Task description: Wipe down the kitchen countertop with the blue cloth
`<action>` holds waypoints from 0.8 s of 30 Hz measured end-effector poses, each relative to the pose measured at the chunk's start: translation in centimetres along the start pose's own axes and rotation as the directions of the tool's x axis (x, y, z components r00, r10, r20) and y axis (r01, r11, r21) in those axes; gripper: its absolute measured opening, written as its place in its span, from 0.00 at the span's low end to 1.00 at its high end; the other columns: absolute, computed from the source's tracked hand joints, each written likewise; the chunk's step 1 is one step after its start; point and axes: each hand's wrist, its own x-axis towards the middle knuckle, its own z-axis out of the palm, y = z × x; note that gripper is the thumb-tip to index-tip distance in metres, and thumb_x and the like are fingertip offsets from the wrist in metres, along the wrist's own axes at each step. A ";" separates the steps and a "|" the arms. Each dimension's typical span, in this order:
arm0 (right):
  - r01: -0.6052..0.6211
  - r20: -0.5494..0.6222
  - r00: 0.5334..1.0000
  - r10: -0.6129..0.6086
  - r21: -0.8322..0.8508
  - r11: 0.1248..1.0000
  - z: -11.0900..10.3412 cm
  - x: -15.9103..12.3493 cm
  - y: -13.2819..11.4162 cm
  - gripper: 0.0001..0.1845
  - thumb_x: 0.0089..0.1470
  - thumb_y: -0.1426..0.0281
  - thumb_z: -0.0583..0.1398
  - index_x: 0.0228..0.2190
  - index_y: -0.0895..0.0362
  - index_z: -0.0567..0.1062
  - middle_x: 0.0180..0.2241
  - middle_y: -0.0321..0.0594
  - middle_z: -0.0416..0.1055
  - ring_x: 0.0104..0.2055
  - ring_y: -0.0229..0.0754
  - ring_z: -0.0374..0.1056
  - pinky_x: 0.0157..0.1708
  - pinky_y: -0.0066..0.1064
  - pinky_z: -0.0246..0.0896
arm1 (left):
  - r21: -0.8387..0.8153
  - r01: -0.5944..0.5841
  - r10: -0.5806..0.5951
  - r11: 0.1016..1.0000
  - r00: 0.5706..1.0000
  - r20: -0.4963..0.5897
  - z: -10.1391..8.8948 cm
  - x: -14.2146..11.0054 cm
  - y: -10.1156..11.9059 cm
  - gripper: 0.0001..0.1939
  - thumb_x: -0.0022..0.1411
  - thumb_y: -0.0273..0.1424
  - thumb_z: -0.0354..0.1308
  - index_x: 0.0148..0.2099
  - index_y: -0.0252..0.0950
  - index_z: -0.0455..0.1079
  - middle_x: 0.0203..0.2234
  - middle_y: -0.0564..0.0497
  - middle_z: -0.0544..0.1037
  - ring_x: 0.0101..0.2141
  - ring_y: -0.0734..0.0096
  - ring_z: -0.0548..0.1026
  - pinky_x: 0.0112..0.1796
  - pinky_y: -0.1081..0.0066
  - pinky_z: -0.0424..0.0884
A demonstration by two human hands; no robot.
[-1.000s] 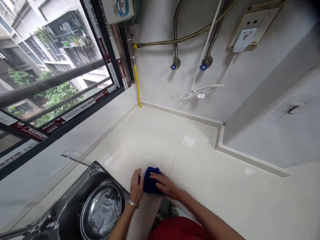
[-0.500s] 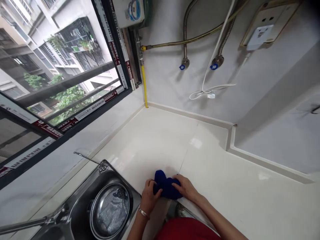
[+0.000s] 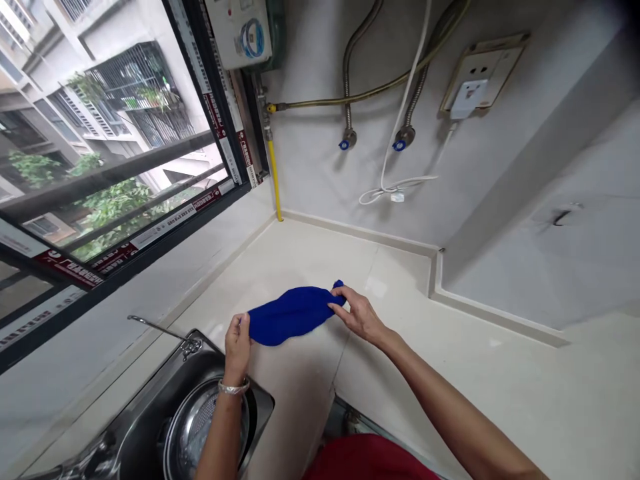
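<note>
A blue cloth is stretched out between my two hands over the pale countertop. Its left end is pinched in my left hand, which has a silver bracelet at the wrist. My right hand grips the other end between thumb and fingers, and a small tuft of cloth pokes out above it. The cloth sags a little in the middle; whether it touches the counter I cannot tell.
At lower left a steel sink holds a metal pot with a strainer, partly behind my left forearm. A faucet stands at the sink's corner. A yellow pipe meets the counter's back corner. White cable hangs on the wall.
The blue cloth was bunched up close to me between both hands. Now it is spread lengthwise and further forward, with my left hand moved left and my right hand forward.
</note>
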 end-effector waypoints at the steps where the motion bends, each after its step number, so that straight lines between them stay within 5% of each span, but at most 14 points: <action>1: -0.015 -0.013 1.000 0.016 0.011 1.000 -0.1 0.7 -0.3 0.12 0.61 0.59 0.55 0.40 0.53 0.69 0.38 0.42 0.72 0.39 0.45 0.69 0.42 0.36 0.65 | -0.031 -0.015 0.013 0.999 0.999 -0.037 0.2 0.6 0.7 0.24 0.63 0.55 0.45 0.37 0.39 0.62 0.24 0.59 0.63 0.25 0.76 0.64 0.27 0.74 0.66; 6: -0.119 -0.004 0.993 0.120 0.062 0.991 -0.4 2.2 -0.6 0.11 0.54 0.60 0.60 0.37 0.53 0.67 0.32 0.35 0.70 0.31 0.41 0.64 0.33 0.31 0.60 | -0.114 -0.121 0.098 0.986 0.977 -0.188 1.0 2.4 2.3 0.23 0.61 0.55 0.51 0.35 0.39 0.63 0.24 0.59 0.62 0.27 0.77 0.60 0.30 0.75 0.62; 11: -0.103 0.116 0.989 0.094 0.070 0.992 0.0 3.5 0.3 0.08 0.51 0.65 0.61 0.33 0.53 0.67 0.29 0.33 0.67 0.29 0.39 0.61 0.31 0.29 0.56 | -0.152 -0.137 0.112 0.979 0.980 -0.164 1.7 3.5 1.9 0.23 0.58 0.54 0.56 0.33 0.38 0.67 0.23 0.58 0.64 0.26 0.76 0.61 0.30 0.74 0.62; 16: 0.041 -0.111 0.993 -0.036 0.045 0.998 -0.2 6.1 -0.2 0.07 0.50 0.67 0.61 0.31 0.53 0.66 0.34 0.38 0.71 0.38 0.44 0.66 0.42 0.37 0.62 | -0.168 -0.173 0.124 0.970 0.955 -0.268 2.1 4.5 2.1 0.23 0.60 0.54 0.52 0.34 0.39 0.63 0.23 0.60 0.58 0.24 0.78 0.56 0.26 0.75 0.56; 19: 0.178 -0.086 0.981 -0.176 0.011 0.984 -1.2 5.8 -0.3 0.09 0.53 0.65 0.62 0.30 0.52 0.65 0.44 0.43 0.74 0.52 0.51 0.66 0.58 0.52 0.55 | -0.140 -0.212 0.156 0.967 0.930 -0.332 1.3 4.2 2.9 0.23 0.59 0.55 0.53 0.35 0.39 0.64 0.23 0.60 0.59 0.24 0.78 0.56 0.26 0.74 0.56; 22: 0.209 0.073 0.976 -0.205 -0.055 0.976 -1.4 2.7 0.6 0.12 0.55 0.62 0.63 0.28 0.53 0.66 0.45 0.45 0.75 0.62 0.58 0.58 0.64 0.66 0.35 | 0.025 -0.251 0.249 0.968 0.936 -0.249 -0.3 3.1 3.7 0.23 0.57 0.55 0.56 0.34 0.38 0.66 0.21 0.60 0.62 0.24 0.76 0.58 0.27 0.72 0.57; 24: 0.202 0.221 0.955 -0.199 0.012 0.979 -0.7 -0.4 1.6 0.10 0.59 0.61 0.60 0.31 0.53 0.70 0.38 0.43 0.77 0.58 0.54 0.65 0.65 0.61 0.41 | 0.185 -0.250 0.268 0.951 0.960 -0.082 -1.2 2.1 3.7 0.22 0.59 0.54 0.53 0.34 0.39 0.68 0.20 0.59 0.63 0.23 0.75 0.59 0.27 0.71 0.56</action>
